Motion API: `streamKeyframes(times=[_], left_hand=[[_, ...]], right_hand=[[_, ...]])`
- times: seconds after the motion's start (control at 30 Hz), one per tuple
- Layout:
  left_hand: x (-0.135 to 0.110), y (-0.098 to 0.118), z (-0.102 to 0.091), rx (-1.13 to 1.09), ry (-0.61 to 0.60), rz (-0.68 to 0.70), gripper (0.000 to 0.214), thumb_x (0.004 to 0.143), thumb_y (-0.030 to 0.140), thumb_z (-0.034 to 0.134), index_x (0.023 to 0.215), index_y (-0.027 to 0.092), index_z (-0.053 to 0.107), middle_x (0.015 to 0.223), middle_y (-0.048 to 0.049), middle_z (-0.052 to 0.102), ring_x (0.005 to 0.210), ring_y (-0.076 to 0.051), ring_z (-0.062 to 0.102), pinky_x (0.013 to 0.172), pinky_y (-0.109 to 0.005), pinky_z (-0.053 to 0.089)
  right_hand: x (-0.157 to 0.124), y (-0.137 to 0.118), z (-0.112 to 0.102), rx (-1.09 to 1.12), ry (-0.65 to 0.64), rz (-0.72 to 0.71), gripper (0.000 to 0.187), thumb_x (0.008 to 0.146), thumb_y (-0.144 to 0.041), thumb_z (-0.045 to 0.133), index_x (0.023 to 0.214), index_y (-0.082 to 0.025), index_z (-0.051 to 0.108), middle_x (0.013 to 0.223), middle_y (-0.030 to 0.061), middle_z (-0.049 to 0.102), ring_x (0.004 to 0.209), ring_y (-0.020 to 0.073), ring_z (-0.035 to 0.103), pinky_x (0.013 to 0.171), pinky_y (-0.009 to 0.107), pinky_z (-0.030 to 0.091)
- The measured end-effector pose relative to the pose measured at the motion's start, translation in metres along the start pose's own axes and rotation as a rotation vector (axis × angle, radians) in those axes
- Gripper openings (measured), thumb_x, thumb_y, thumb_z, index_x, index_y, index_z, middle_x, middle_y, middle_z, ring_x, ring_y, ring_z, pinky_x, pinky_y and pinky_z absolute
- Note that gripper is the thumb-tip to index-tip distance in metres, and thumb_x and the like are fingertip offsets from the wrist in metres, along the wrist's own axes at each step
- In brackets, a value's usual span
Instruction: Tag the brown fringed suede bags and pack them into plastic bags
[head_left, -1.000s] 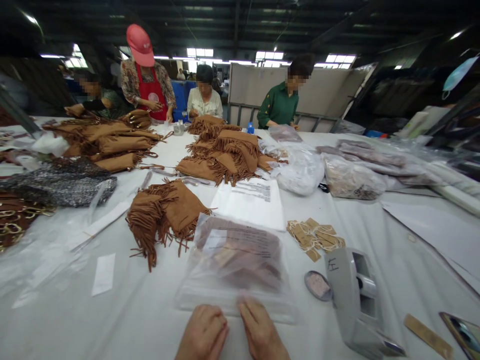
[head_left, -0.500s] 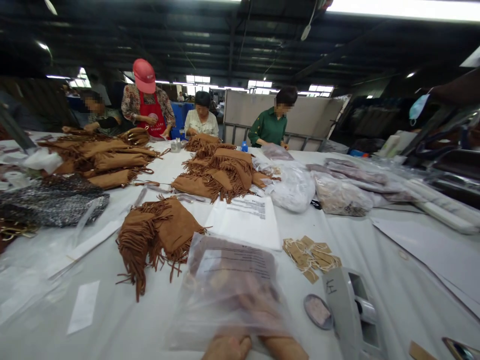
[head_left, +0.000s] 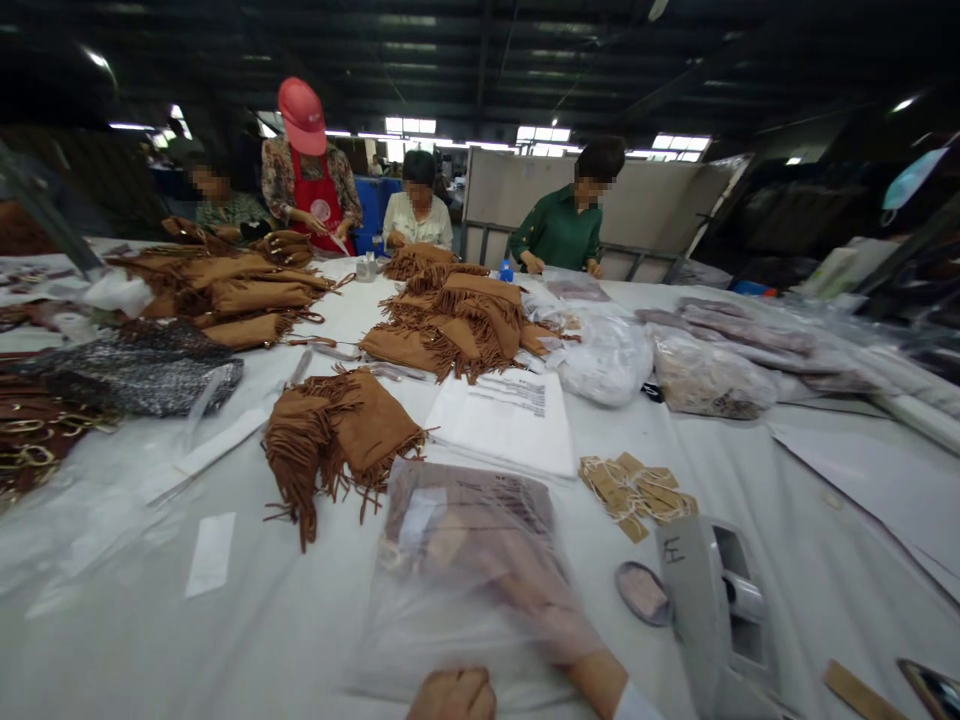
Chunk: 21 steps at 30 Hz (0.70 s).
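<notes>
A clear plastic bag [head_left: 420, 620] with printed text lies on the white table [head_left: 247, 650] right in front of me, with a brown folded piece inside. My right hand [head_left: 525, 590] is pushed deep into the bag's mouth and shows only as a blur through the plastic, so its fingers are unclear. At the bottom edge my left hand [head_left: 452, 695] is closed in a fist on the bag's near edge.
A brown fringed suede piece [head_left: 337, 430] lies left of the bag, a white printed stack [head_left: 510, 420] behind it, and kraft tags [head_left: 637, 490] to the right. A grey tape dispenser [head_left: 712, 610] and small round dish [head_left: 645, 592] stand at right. Several people work at the far side [head_left: 559, 225].
Both hands were resting on the bag's near edge; now the right hand has slid into the bag and the left grips its opening. The view tilted up, then back down.
</notes>
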<state>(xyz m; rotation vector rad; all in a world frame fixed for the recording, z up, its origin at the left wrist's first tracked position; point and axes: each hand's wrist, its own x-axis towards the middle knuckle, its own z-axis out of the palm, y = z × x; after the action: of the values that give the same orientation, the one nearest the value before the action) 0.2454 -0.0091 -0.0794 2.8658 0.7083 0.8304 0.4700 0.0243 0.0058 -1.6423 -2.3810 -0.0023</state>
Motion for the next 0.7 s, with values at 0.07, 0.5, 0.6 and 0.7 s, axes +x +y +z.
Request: streamKeyframes(times=[0.07,0.5,0.6,0.7], left_hand=[[-0.004,0.001,-0.021,-0.005,0.03,-0.002,0.013,0.085,0.025,0.054,0.073,0.022,0.054,0.066,0.0012,0.06,0.055,-0.014,0.056,0.051,-0.023,0.047],[-0.059,-0.065,-0.099,-0.301,0.176,-0.935,0.037,0.082,0.042,0.051,0.113,0.023,0.055,0.109,-0.0062,0.064,0.094,-0.024,0.064,0.083,-0.04,0.052],[-0.051,-0.076,-0.105,-0.493,0.165,-1.104,0.03,0.076,0.046,0.055,0.095,0.023,0.06,0.087,-0.0004,0.066,0.079,-0.021,0.064,0.071,-0.032,0.052],[-0.054,-0.083,-0.111,-0.613,0.271,-1.353,0.037,0.068,0.057,0.063,0.079,0.023,0.054,0.059,0.007,0.053,0.048,-0.013,0.048,0.046,-0.024,0.04]], right_hand=[[-0.003,-0.004,0.003,-0.035,0.02,-0.024,0.064,0.084,-0.061,0.05,0.141,-0.037,0.036,0.149,0.0048,0.037,0.134,0.0302,0.037,0.104,0.049,0.036],[-0.12,-0.06,-0.016,0.075,0.716,0.702,0.032,0.08,-0.039,0.065,0.103,-0.018,0.059,0.09,0.011,0.067,0.08,0.0239,0.065,0.067,0.037,0.055],[-0.12,-0.05,-0.015,0.435,0.513,0.932,0.036,0.083,-0.048,0.052,0.098,-0.018,0.063,0.084,0.0088,0.07,0.068,0.0215,0.067,0.06,0.033,0.055],[-0.123,-0.048,-0.01,0.611,0.38,1.02,0.03,0.079,-0.048,0.053,0.08,-0.02,0.062,0.062,0.0013,0.066,0.053,0.0179,0.063,0.052,0.028,0.052]])
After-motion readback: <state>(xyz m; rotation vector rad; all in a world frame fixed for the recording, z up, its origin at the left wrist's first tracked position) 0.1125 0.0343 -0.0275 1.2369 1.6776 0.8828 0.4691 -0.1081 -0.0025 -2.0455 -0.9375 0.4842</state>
